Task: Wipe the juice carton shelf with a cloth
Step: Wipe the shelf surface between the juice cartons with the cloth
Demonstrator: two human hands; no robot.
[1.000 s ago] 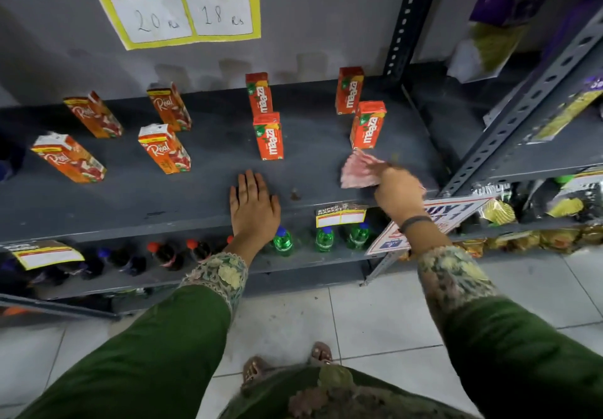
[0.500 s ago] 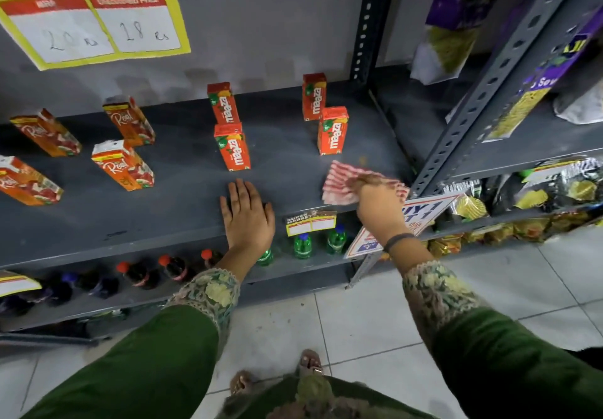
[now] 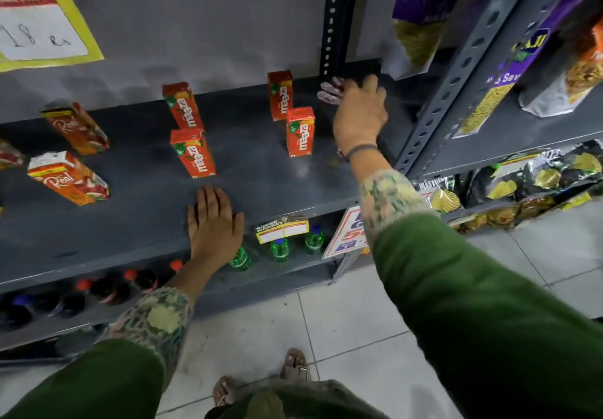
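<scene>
The grey metal shelf (image 3: 137, 223) carries several orange juice cartons. Upright Maaza cartons stand at mid-shelf (image 3: 193, 153) and toward the right (image 3: 300, 131); tilted Real cartons (image 3: 69, 179) lie at the left. My right hand (image 3: 359, 115) reaches to the back right corner of the shelf, beside the black upright post, and grips a red-and-white striped cloth (image 3: 329, 92) that is mostly hidden under the fingers. Near the front edge my left hand (image 3: 213, 223) lies flat on the shelf, fingers slightly spread, holding nothing.
A slotted black post (image 3: 336, 17) rises at the back right corner. Snack packets (image 3: 421, 11) fill the neighbouring rack at right. Green and dark bottles (image 3: 279, 249) stand on the lower shelf. Price labels (image 3: 282, 229) hang off the front edge. Below lies a tiled floor (image 3: 342, 330).
My right hand has carried the cloth from the front right of the shelf back to the rear right corner. The left hand stays flat at the front edge. The view has shifted right.
</scene>
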